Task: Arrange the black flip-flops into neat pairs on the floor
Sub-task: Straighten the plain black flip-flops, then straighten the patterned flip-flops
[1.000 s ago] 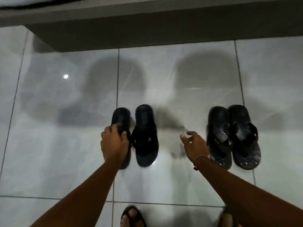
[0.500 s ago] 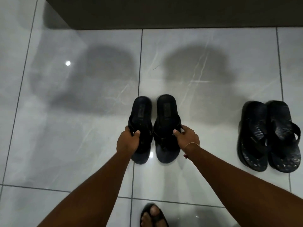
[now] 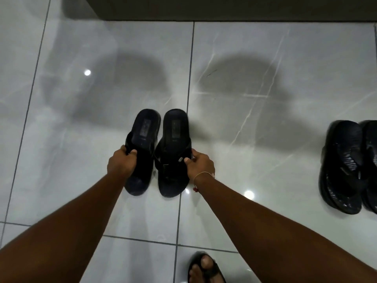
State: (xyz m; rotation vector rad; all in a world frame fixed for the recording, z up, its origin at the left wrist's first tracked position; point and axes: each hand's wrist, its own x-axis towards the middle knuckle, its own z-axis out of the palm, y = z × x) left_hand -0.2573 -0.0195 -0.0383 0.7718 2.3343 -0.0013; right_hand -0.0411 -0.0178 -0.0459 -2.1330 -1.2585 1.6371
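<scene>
Two black flip-flops stand side by side at the middle of the glossy grey tiled floor, heels pointing away from me. My left hand (image 3: 120, 163) grips the outer strap edge of the left flip-flop (image 3: 143, 144). My right hand (image 3: 201, 165) grips the outer strap edge of the right flip-flop (image 3: 175, 148). The left flip-flop looks tilted slightly, its inner edge close to the right one. A second black pair (image 3: 346, 170) lies together at the far right, partly cut off by the frame edge.
A dark low ledge or furniture base (image 3: 224, 9) runs along the top. My own foot in a sandal (image 3: 206, 268) stands at the bottom. Shadows fall on the tiles beyond the flip-flops.
My right hand came over from beside the right pair and took hold of the right flip-flop. The view has shifted, so the second pair now sits at the frame's right edge.
</scene>
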